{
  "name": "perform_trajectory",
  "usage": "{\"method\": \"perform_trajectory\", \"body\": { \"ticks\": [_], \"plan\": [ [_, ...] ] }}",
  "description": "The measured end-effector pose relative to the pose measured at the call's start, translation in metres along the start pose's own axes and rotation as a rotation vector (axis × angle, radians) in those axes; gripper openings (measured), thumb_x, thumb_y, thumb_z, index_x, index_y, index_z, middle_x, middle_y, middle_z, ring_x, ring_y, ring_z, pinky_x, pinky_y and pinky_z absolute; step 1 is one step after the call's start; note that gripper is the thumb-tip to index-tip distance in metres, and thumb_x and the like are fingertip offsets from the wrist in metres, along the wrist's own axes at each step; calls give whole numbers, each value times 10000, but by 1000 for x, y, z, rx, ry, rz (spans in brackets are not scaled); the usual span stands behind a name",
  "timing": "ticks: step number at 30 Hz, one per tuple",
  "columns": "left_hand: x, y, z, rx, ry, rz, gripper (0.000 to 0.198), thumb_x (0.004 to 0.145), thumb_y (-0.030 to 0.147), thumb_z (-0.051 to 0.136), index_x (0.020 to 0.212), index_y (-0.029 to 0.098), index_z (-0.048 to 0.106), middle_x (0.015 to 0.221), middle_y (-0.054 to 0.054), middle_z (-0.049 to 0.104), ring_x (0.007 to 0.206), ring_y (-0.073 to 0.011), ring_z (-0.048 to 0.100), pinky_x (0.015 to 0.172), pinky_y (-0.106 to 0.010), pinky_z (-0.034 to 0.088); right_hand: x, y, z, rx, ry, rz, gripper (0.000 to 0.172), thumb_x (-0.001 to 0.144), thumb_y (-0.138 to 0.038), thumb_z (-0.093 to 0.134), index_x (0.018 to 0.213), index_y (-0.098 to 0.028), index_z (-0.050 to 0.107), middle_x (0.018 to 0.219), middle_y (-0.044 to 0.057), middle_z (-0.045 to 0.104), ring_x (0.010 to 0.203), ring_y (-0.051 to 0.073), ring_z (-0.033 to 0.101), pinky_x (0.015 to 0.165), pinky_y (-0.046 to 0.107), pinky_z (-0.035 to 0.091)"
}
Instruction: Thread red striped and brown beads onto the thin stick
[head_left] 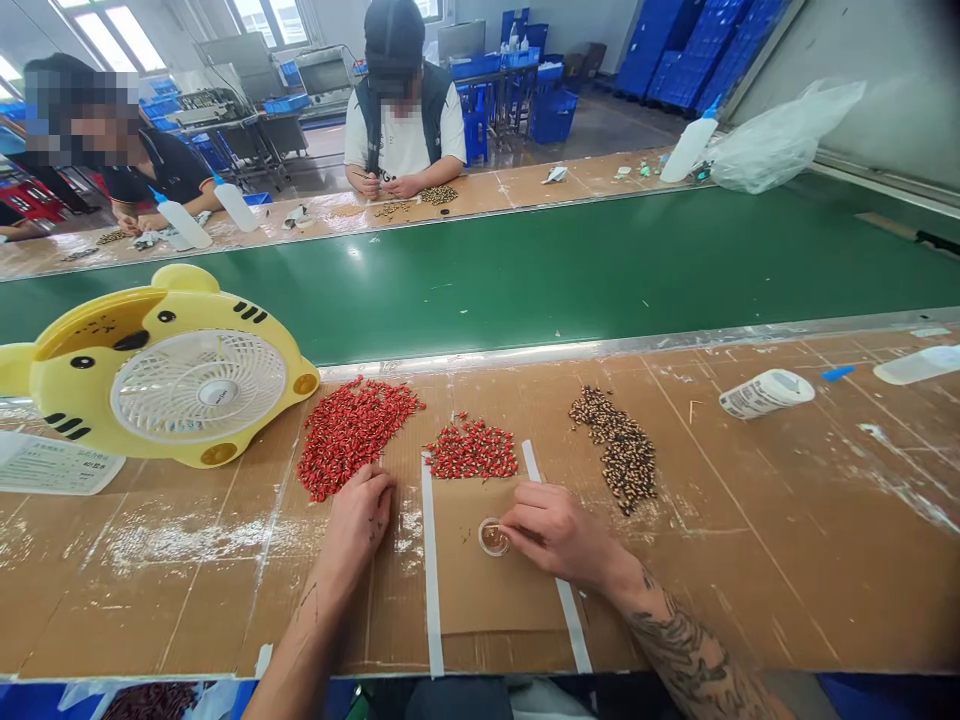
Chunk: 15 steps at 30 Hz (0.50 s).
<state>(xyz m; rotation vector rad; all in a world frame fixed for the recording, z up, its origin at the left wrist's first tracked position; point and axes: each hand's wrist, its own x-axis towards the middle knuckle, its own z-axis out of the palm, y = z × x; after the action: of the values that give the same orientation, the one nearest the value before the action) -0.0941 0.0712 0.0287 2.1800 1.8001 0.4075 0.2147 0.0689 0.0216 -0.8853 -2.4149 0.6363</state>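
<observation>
A large heap of small red pieces (352,430) lies left of centre on the cardboard-covered table. My left hand (364,505) rests at its lower right edge, fingers curled together; whatever they hold, if anything, is hidden. In front of me is a brown cardboard sheet (495,600) bordered by white tape strips, with a smaller group of red pieces (472,450) at its top. My right hand (551,525) pinches a thin light stick (493,528) over a small round clear dish (491,548) on the sheet. Dark-and-gold pieces (619,450) form a pile beyond my right hand.
A yellow animal-shaped fan (180,370) stands at left beside a printed sheet (52,465). A white tub (766,394), blue cap (838,373) and bottle (919,365) lie at right. Beyond the green belt (510,270), two people work near squeeze bottles (690,148) and a plastic bag (780,140).
</observation>
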Motion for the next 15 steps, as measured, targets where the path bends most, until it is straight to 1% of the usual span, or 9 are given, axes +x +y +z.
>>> {"method": "perform_trajectory", "body": {
  "ticks": [3, 5, 6, 10, 12, 15],
  "plan": [
    [-4, 0, 0, -40, 21, -13, 254, 886, 170, 476, 896, 217, 726, 950, -83, 730, 863, -231, 695, 767, -316, 524, -1, 1, 0, -3, -27, 1, 292, 992, -229, 504, 744, -177, 647, 701, 28, 584, 660, 159, 517, 619, 284, 348],
    [-8, 0, 0, -51, 29, -41, 240, 866, 167, 497, 919, 219, 725, 946, -77, 734, 854, -230, 698, 752, -310, 520, -2, 0, 0, -16, -6, 9, 299, 997, -226, 497, 743, -177, 647, 701, 29, 585, 662, 160, 514, 620, 286, 346],
    [-10, 1, -1, -50, 16, -55, 238, 860, 161, 500, 910, 219, 725, 924, -72, 738, 837, -229, 698, 734, -305, 514, -2, 0, -1, -25, 7, 7, 308, 999, -225, 490, 738, -177, 645, 699, 30, 584, 661, 160, 509, 617, 287, 344],
    [-19, 9, -6, 9, -99, -112, 227, 845, 133, 503, 785, 214, 706, 783, -59, 736, 741, -234, 689, 657, -294, 467, -1, -2, 0, -53, 16, -41, 332, 1006, -232, 473, 724, -178, 639, 681, 25, 567, 638, 159, 485, 606, 292, 332],
    [-22, 11, -9, 16, -133, -121, 219, 826, 115, 514, 755, 212, 697, 770, -60, 735, 736, -235, 685, 653, -291, 456, 1, -3, 1, -68, 38, -41, 352, 1011, -226, 458, 707, -179, 630, 682, 29, 563, 644, 162, 480, 606, 294, 327],
    [-26, 8, -12, -16, -145, -116, 230, 816, 105, 516, 748, 219, 704, 783, -55, 743, 746, -233, 681, 657, -288, 452, 3, -4, 1, -55, 17, -60, 358, 1007, -229, 453, 691, -183, 615, 665, 23, 541, 629, 159, 465, 599, 292, 321]
  ]
}}
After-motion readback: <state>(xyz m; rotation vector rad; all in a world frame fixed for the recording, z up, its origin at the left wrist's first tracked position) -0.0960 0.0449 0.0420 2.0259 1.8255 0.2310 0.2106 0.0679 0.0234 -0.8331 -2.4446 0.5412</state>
